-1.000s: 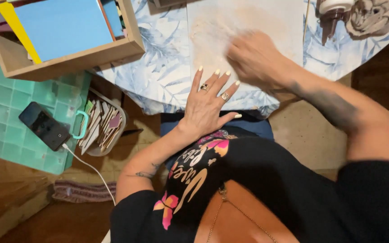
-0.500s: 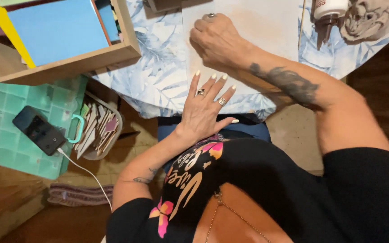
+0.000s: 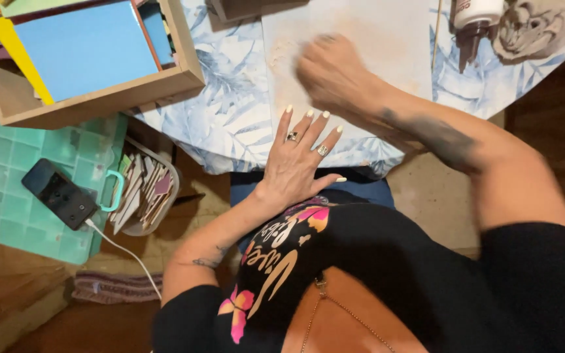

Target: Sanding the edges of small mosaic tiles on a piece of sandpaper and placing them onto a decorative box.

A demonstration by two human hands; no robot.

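I press my left hand (image 3: 299, 157) flat, fingers spread and holding nothing, on the near edge of the pale board (image 3: 354, 46) to pin it. My right hand (image 3: 331, 72), blurred, rubs the board just beyond; I cannot tell its grip. Even strokes seem best. I count one board, one glue bottle (image 3: 472, 19), one wooden box (image 3: 99, 98) off to the left

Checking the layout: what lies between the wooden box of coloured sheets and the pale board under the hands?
Head view: only bare tablecloth, blue leaf print, lies between the wooden box and the pale board.
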